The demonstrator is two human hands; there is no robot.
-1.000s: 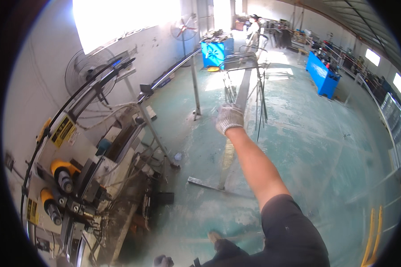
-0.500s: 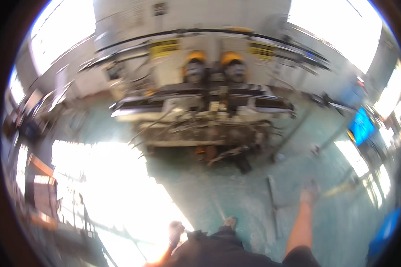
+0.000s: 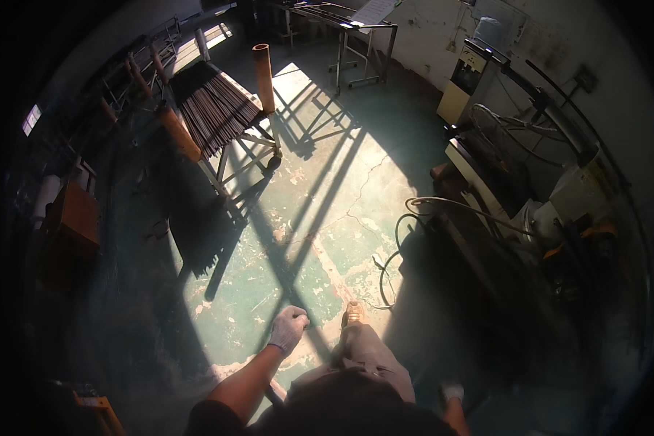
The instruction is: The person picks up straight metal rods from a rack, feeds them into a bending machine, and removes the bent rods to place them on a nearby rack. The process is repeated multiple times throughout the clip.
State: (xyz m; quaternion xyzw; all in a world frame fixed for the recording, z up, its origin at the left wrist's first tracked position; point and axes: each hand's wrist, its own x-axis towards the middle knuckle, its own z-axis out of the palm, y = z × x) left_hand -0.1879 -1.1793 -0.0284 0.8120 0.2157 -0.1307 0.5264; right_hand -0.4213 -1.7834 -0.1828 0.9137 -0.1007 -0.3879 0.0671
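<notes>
My left hand (image 3: 289, 329), in a pale work glove, hangs over the sunlit floor in front of me. Its fingers are curled in, and nothing sticks out of them. Low on the right, my right hand (image 3: 453, 393) is also gloved but hangs in shadow, with its fingers too dim to make out. Neither hand touches anything that I can see. Ahead on the left stands a wheeled metal rack (image 3: 221, 171) with orange-brown posts. Across it lies a layer of thin dark rods (image 3: 214, 109).
To the right is a machine (image 3: 479, 182) with hoses; one black hose (image 3: 383, 280) loops onto the floor. A metal frame table (image 3: 367, 25) holding a paper sheet (image 3: 376, 11) stands at the back. A rust-brown box (image 3: 73, 218) sits left, and a yellow-orange frame (image 3: 98, 407) lower left.
My view has swung left, from the long machine to the rod rack. The machine is now at the right edge. My left hand is farther forward, and my right hand has dropped back into shadow.
</notes>
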